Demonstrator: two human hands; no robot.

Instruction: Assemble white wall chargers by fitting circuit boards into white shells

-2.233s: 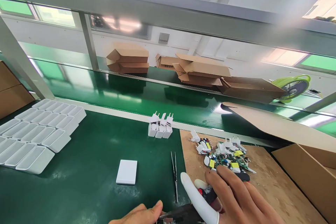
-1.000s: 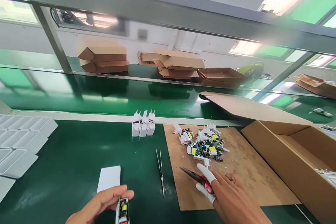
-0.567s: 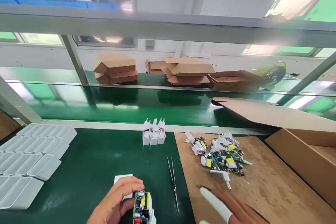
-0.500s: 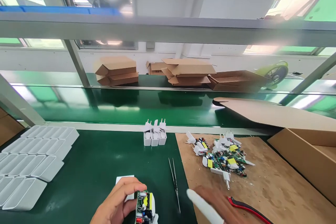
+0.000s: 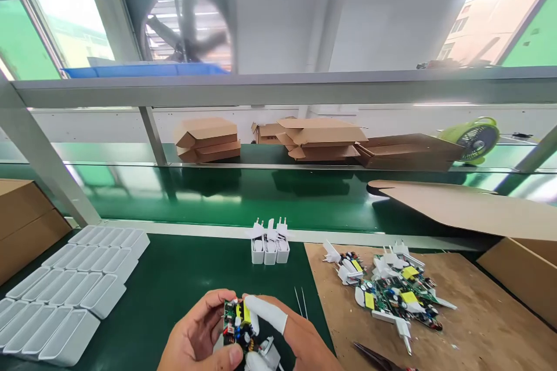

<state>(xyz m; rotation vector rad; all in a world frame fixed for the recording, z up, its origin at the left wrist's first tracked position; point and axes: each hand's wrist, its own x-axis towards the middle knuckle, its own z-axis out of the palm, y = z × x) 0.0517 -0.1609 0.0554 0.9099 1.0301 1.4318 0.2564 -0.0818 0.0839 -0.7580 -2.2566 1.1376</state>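
Low in the middle, my left hand (image 5: 195, 333) grips a small green circuit board (image 5: 229, 319) with yellow-wrapped parts, its thumb across the near end. My right hand (image 5: 293, 330), one finger wrapped in white, closes on the board's right side. White plug pieces (image 5: 267, 353) hang at the board's lower right, partly cut off by the frame. Metal tweezers (image 5: 301, 303) lie just beyond my right hand, their lower part hidden. Three white cases with plugs (image 5: 270, 246) stand upright farther back. A tool with dark jaws (image 5: 376, 356) lies at the bottom edge.
Rows of white open cases (image 5: 65, 324) fill the left. Several boards with plugs (image 5: 400, 293) are heaped on a brown cardboard sheet (image 5: 348, 324) at the right. An open carton (image 5: 522, 269) borders it. Folded boxes (image 5: 322, 133) and a green fan (image 5: 476, 139) stand behind.
My right hand has come left from the cardboard to the board in my left hand. The tool there now shows dark jaws instead of red-black handles. The view has tilted up.
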